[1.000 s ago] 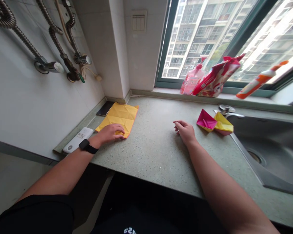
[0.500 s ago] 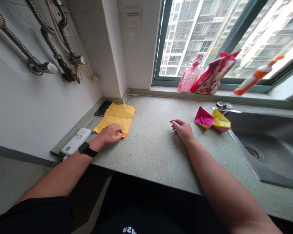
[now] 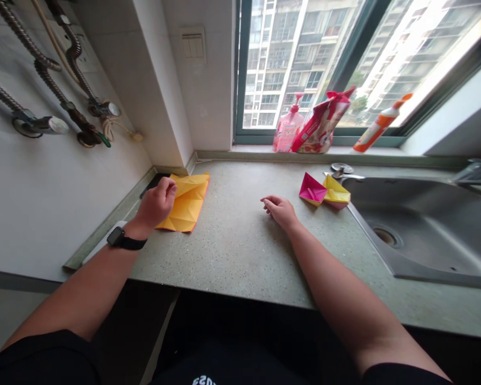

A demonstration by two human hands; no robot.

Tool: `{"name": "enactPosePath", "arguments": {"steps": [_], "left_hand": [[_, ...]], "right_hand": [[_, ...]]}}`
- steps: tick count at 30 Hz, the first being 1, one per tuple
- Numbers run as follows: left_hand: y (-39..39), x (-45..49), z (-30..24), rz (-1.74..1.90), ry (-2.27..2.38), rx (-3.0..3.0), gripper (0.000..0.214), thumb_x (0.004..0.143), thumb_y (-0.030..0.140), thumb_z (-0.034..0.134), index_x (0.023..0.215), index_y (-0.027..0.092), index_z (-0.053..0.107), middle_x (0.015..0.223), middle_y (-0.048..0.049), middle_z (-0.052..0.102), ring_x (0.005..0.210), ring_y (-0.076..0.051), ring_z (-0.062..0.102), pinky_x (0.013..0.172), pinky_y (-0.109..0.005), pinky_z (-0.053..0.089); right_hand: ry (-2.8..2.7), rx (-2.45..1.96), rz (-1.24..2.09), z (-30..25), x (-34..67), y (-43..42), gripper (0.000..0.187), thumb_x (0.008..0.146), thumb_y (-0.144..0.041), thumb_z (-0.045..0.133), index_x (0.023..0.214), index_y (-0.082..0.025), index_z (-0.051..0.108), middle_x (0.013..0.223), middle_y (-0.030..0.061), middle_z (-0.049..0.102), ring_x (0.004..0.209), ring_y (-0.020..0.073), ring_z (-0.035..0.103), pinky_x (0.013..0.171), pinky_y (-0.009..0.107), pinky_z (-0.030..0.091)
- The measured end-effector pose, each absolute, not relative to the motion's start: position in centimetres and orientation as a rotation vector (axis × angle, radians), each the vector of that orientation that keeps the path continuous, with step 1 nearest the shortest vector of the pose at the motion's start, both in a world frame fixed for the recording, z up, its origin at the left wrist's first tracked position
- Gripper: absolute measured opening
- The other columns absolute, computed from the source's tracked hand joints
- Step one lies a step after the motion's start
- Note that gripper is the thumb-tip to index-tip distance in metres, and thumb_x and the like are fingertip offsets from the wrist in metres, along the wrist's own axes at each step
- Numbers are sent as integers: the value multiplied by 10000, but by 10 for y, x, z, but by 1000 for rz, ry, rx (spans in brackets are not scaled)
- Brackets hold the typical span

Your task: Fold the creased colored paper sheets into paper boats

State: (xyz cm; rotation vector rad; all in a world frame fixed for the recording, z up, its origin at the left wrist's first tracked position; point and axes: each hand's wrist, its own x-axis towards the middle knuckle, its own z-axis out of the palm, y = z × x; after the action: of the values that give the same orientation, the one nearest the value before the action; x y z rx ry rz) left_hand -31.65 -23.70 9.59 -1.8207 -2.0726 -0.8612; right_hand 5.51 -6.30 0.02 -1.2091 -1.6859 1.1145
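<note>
Creased yellow-orange paper [image 3: 186, 211] with a pinkish edge lies on the left of the counter. My left hand [image 3: 158, 200], closed and wearing a black watch on its wrist, is at the paper's left side. Part of the sheet bulges up toward its fingers, whose tips are hidden. On the bare counter, my right hand [image 3: 279, 210] rests with loosely bent fingers apart, holding nothing. To its right sit a folded magenta paper piece [image 3: 311, 191] and a folded yellow paper piece [image 3: 336, 191], side by side.
A dark phone [image 3: 150, 184] and a white power bank [image 3: 104, 243] lie along the left wall, partly hidden. The steel sink [image 3: 425, 224] is at right. A pink pump bottle [image 3: 287, 128], a red bag [image 3: 323, 125] and an orange-white bottle [image 3: 379, 127] stand on the windowsill.
My left hand has moved up and left from the paper's near edge, and the paper now bulges beside it. My right hand keeps its place on the counter. The view has turned right.
</note>
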Motion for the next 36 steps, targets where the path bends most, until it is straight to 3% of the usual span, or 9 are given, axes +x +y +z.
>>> {"name": "enactPosePath", "arguments": {"steps": [11, 17, 20, 22, 27, 31, 36], "left_hand": [[-194, -145, 66, -668, -1499, -2526, 322, 1184, 336, 377, 1028, 208, 628, 876, -60, 703, 782, -199, 649, 730, -307, 489], [-191, -81, 33, -643, -1421, -2725, 313, 1173, 290, 389, 1035, 197, 655, 867, -66, 718, 780, -212, 683, 731, -332, 526], [-192, -77, 28, -669, -1365, -2902, 265, 1173, 355, 454, 1184, 197, 665, 1038, -92, 780, 916, -237, 743, 809, -354, 583], [-192, -84, 29, -671, -1192, -3066, 277, 1166, 376, 493, 1313, 209, 657, 1238, -118, 782, 1114, -257, 752, 977, -391, 604], [-186, -116, 22, -580, -890, -3189, 370, 1132, 311, 552, 1479, 227, 650, 1504, -138, 707, 1408, -294, 649, 1213, -475, 520], [-191, -131, 9, -472, -823, -3185, 435, 1115, 326, 591, 1541, 259, 642, 1617, -119, 633, 1518, -342, 564, 1306, -546, 420], [-200, -139, 5, -390, -847, -3222, 525, 1119, 456, 574, 1625, 314, 583, 1696, -123, 550, 1599, -387, 476, 1347, -603, 335]], "right_hand": [[-1547, -1175, 1318, 0, 63, -55, 554, 1003, -685, 568, 1317, -230, 606, 927, 52, 812, 694, 178, 733, 550, 238, 507], [-1731, -1341, 950, -3, 82, -42, 526, 883, -394, 760, 1363, -207, 653, 843, -26, 751, 766, 175, 708, 686, 266, 519], [-1787, -1384, 799, -4, 87, -39, 488, 853, -290, 757, 1331, -214, 693, 839, -28, 745, 783, 182, 700, 748, 287, 517], [-1827, -1402, 736, -4, 88, -40, 454, 853, -266, 754, 1303, -227, 715, 850, -18, 759, 801, 195, 705, 766, 300, 519], [-1938, -1455, 628, -2, 84, -47, 397, 871, -251, 764, 1267, -233, 749, 866, 8, 787, 837, 224, 723, 776, 312, 522], [-2009, -1478, 543, -4, 82, -52, 371, 894, -271, 763, 1265, -250, 758, 876, 20, 800, 851, 237, 732, 778, 319, 531], [-2066, -1449, 295, -5, 85, -59, 553, 889, -302, 767, 1435, -248, 692, 1176, 95, 804, 986, 293, 741, 895, 403, 583]]}}
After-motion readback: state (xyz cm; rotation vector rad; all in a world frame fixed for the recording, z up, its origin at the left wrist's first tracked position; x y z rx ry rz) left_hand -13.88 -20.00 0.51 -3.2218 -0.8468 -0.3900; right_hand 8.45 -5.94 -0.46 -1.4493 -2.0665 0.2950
